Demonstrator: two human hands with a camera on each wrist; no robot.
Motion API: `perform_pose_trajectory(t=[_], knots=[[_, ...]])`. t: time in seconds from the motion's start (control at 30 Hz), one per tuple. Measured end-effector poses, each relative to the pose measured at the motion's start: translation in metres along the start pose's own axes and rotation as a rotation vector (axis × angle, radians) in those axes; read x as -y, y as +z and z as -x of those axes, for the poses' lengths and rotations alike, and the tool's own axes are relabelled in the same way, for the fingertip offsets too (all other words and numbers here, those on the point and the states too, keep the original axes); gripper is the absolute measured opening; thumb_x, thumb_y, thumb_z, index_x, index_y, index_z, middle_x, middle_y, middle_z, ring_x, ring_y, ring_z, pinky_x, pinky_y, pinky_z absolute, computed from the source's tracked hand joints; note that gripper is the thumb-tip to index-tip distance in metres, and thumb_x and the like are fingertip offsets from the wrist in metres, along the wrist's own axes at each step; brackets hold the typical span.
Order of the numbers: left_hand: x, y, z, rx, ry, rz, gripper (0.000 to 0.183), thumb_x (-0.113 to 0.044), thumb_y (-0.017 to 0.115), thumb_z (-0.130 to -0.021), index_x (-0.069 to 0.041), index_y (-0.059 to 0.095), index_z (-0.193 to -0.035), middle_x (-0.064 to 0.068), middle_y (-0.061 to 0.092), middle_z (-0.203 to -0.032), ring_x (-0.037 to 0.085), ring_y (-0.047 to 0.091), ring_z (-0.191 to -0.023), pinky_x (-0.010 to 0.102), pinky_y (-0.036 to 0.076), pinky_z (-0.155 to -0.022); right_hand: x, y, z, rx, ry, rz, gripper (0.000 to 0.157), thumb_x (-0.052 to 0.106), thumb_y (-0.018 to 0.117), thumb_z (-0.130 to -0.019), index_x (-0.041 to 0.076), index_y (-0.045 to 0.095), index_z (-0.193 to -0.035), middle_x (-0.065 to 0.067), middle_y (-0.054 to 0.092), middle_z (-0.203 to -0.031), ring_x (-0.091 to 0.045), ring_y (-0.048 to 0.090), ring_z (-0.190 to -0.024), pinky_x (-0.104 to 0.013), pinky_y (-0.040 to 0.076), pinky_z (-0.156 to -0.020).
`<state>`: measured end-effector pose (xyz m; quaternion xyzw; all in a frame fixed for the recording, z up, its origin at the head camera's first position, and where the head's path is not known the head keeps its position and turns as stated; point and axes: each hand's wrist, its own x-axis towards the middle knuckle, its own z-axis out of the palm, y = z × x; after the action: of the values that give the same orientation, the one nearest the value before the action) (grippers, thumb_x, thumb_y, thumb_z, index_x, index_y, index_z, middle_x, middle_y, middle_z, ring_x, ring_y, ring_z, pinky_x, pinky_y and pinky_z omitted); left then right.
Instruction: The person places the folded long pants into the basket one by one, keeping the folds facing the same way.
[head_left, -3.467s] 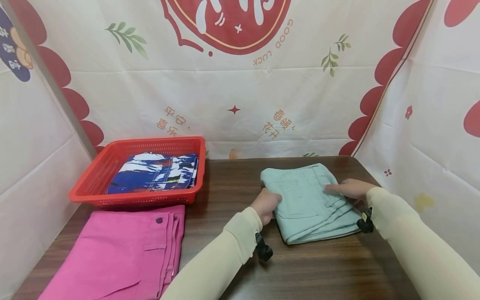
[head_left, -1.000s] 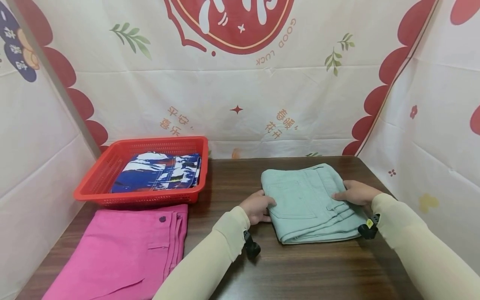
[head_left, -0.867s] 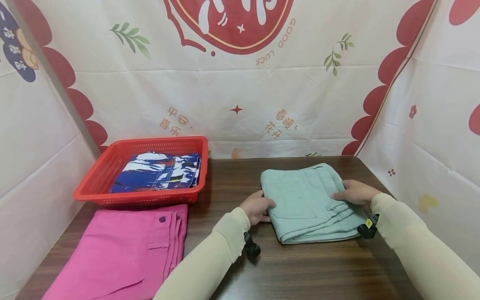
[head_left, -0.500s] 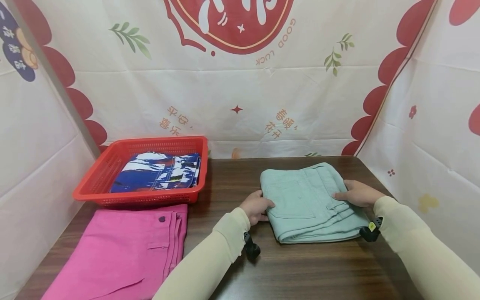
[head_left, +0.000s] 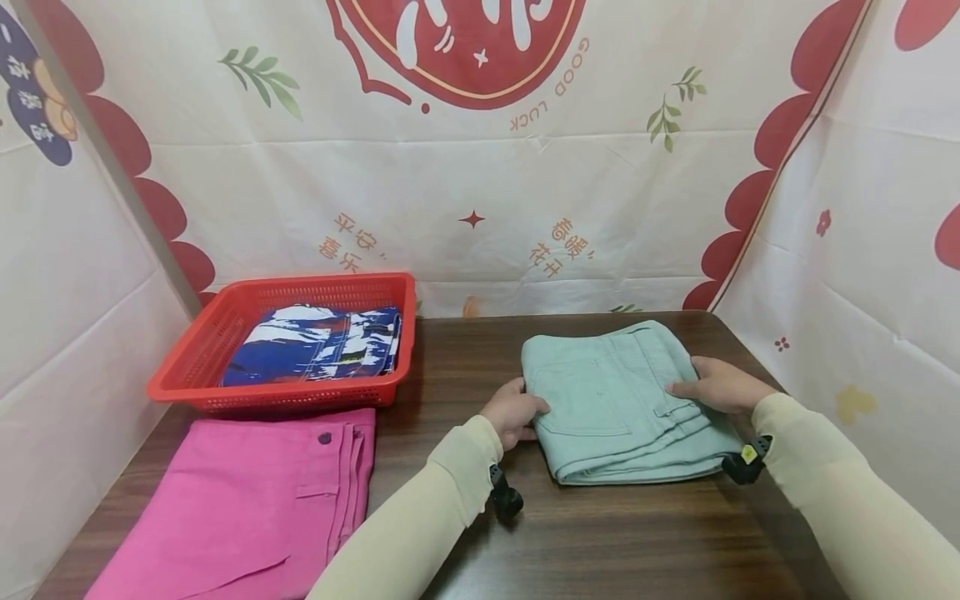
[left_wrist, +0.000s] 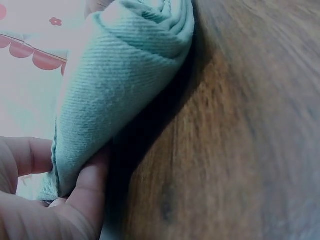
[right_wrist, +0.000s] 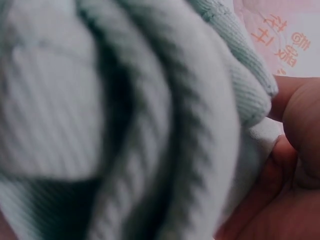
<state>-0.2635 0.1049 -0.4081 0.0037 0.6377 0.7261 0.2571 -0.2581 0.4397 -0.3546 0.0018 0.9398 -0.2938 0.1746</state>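
Folded mint-green pants (head_left: pixel 600 400) lie on the right part of the table, a back pocket facing up. At their left edge my left hand (head_left: pixel 513 412) grips them, thumb on top and fingers underneath. The left wrist view shows the rounded fold of the pants (left_wrist: pixel 115 85) between thumb and fingers, with a dark gap above the wood. On the opposite side my right hand (head_left: pixel 723 385) holds the layered edge, thumb on top. Close up in the right wrist view, the stacked layers (right_wrist: pixel 200 100) are blurred, and the right fingers (right_wrist: pixel 270 185) reach beneath them.
A red plastic basket (head_left: pixel 277 390) stands at the back left with a folded blue-and-white patterned garment (head_left: pixel 315 343) inside. In front of it lies a folded pink garment (head_left: pixel 240 500) with a dark button. Printed cloth walls (head_left: pixel 465 167) enclose the brown wooden table (head_left: pixel 600 533).
Both hands have slid from the edges to a hold with fingers under the pants. Over the last second the pants' right side has lifted and shifted slightly right with my right hand.
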Motion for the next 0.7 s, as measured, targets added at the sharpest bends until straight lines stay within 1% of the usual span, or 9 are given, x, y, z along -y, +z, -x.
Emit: perform_pose_trajectory(t=[0.1, 0.23, 0.3, 0.43, 0.57, 0.7], knots=[[-0.001, 0.000, 0.001, -0.003, 0.009, -0.002, 0.047, 0.002, 0.058, -0.093, -0.005, 0.047, -0.138, 0.011, 0.057, -0.115, 0.025, 0.061, -0.100, 0.041, 0.054, -0.080, 0.001, -0.001, 0.001, -0.007, -0.002, -0.010, 0.088, 0.045, 0.064, -0.095, -0.014, 0.024, -0.146, -0.025, 0.053, -0.120, -0.034, 0.052, -0.102, -0.050, 0.047, -0.086], [-0.003, -0.001, 0.003, -0.013, 0.019, -0.007, 0.048, 0.002, 0.058, -0.093, -0.004, 0.047, -0.139, 0.011, 0.057, -0.117, 0.025, 0.061, -0.102, 0.043, 0.054, -0.082, 0.005, -0.001, 0.004, -0.008, -0.001, -0.052, 0.081, 0.044, 0.064, -0.095, -0.010, 0.029, -0.144, -0.019, 0.057, -0.112, -0.029, 0.056, -0.097, -0.041, 0.048, -0.080], [-0.003, -0.002, 0.003, -0.015, 0.024, -0.007, 0.050, 0.002, 0.058, -0.093, -0.004, 0.046, -0.141, 0.011, 0.056, -0.118, 0.026, 0.061, -0.102, 0.043, 0.054, -0.083, 0.006, -0.001, 0.005, -0.011, -0.010, -0.051, 0.079, 0.043, 0.064, -0.095, -0.010, 0.030, -0.143, -0.017, 0.058, -0.110, -0.028, 0.056, -0.095, -0.038, 0.048, -0.078], [-0.002, -0.004, 0.004, -0.018, 0.031, -0.009, 0.052, 0.002, 0.058, -0.093, -0.004, 0.044, -0.143, 0.011, 0.056, -0.121, 0.025, 0.060, -0.104, 0.042, 0.054, -0.083, 0.011, -0.001, 0.008, -0.024, -0.029, -0.030, 0.081, 0.044, 0.064, -0.095, -0.011, 0.029, -0.143, -0.020, 0.056, -0.114, -0.030, 0.054, -0.098, -0.040, 0.047, -0.079], [-0.003, -0.007, 0.005, -0.021, 0.039, -0.021, 0.053, 0.001, 0.058, -0.093, -0.005, 0.044, -0.143, 0.011, 0.056, -0.122, 0.025, 0.060, -0.105, 0.042, 0.053, -0.085, 0.015, 0.000, 0.011, -0.027, -0.031, -0.037, 0.084, 0.045, 0.064, -0.095, -0.011, 0.026, -0.145, -0.022, 0.054, -0.118, -0.031, 0.053, -0.100, -0.041, 0.046, -0.081], [-0.008, -0.011, 0.010, -0.017, 0.047, -0.033, 0.053, -0.001, 0.058, -0.093, -0.006, 0.044, -0.144, 0.010, 0.055, -0.124, 0.025, 0.059, -0.107, 0.042, 0.053, -0.086, 0.018, 0.002, 0.012, -0.029, -0.027, -0.058, 0.086, 0.048, 0.064, -0.094, -0.009, 0.025, -0.146, -0.020, 0.055, -0.116, -0.029, 0.054, -0.099, -0.039, 0.047, -0.079]])
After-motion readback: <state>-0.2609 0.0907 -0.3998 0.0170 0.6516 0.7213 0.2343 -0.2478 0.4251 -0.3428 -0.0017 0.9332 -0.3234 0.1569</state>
